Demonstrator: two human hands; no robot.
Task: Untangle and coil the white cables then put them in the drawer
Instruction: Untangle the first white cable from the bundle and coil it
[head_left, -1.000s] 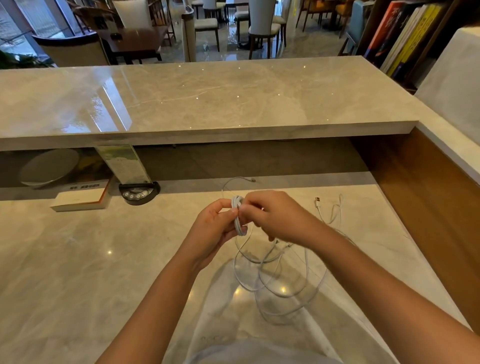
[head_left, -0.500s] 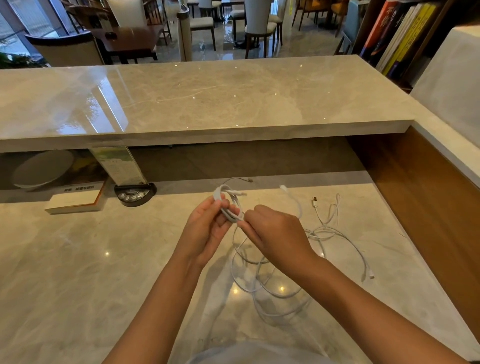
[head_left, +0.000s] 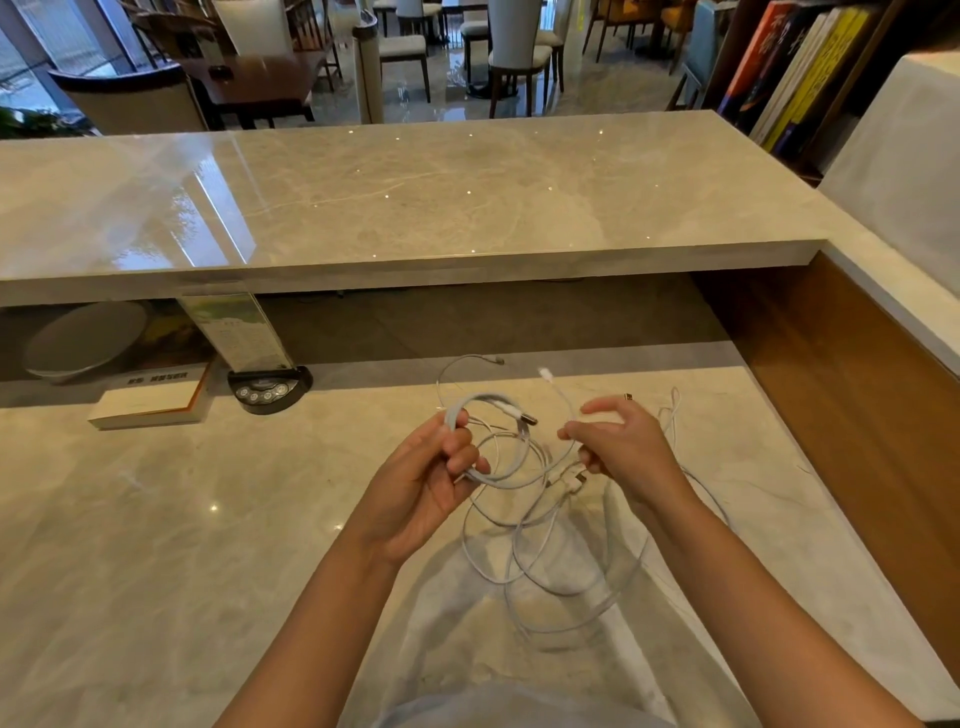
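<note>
White cables (head_left: 540, 551) half-coiled: left hand (head_left: 431, 483) pinches the coil (head_left: 493, 441); right hand (head_left: 623, 447) pinches a strand. Feed slack slowly, keep loops even.

The cables (head_left: 545, 545) lie on the low counter (head_left: 156, 545), between the two arms. A book (head_left: 150, 400) lies far left, a sign stand (head_left: 270, 387) just right of it, both under the high counter (head_left: 415, 208).
</note>
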